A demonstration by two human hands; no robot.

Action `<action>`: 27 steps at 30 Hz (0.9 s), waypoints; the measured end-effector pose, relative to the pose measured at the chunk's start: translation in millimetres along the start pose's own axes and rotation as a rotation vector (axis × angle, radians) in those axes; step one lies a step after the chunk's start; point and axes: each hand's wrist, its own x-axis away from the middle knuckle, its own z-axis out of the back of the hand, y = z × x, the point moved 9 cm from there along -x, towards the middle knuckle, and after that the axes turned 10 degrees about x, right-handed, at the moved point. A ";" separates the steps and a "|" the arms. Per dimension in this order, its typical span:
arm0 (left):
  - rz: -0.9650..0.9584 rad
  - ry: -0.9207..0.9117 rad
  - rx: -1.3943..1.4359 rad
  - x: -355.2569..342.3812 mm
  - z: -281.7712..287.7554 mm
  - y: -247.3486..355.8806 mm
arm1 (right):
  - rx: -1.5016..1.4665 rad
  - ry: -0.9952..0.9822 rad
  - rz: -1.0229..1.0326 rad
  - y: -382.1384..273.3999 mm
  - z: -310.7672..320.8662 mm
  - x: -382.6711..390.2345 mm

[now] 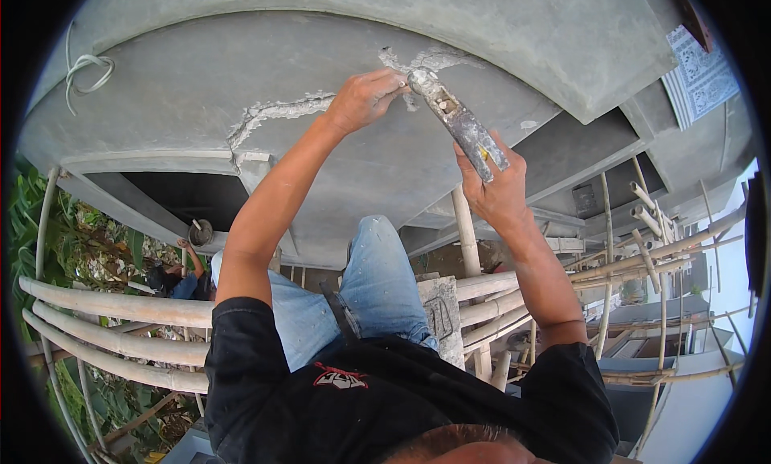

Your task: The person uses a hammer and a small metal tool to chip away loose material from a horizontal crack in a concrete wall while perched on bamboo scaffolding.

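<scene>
1. The person stood high on bamboo scaffolding (120, 305), both arms raised to the grey concrete soffit (201, 86) overhead.
2. The right hand (496, 192) was wrapped fully around the handle of a plaster-caked hammer (459, 125), fingers closed tight. The hammer head lay up against the concrete, just beside the left hand.
3. The left hand (363, 99) was pinched shut at the surface, fingertips bunched as if on a small chisel or nail. What it gripped was too small and hidden to tell.
4. The chipped groove (277, 110) ran as a rough, pale channel from a broken edge on the left across to the hands, with a second chipped patch (430, 59) just above the hammer head.
5. Step in hand, by my reading: chipping along the concrete at the groove's right end, hammer head at the struck point.
6. The next move would likely call for a short, controlled swing in a cramped overhead position, keeping the left fingers out of the hammer's path and the footing steady.
7. Another person (178, 281) crouched below, between the poles. A loop of white cord (87, 69) hung at upper left.
</scene>
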 end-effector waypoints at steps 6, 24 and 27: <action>-0.057 -0.044 -0.044 2.6 -7.9 -3.2 | 0.188 -0.211 -0.161 18.1 -24.3 1.0; 0.114 0.246 0.076 20.4 2.8 -5.8 | 0.016 -0.123 -0.265 29.9 -3.4 18.9; 0.101 0.301 0.043 22.3 -5.7 7.3 | -0.029 -0.122 -0.342 34.4 -1.1 31.9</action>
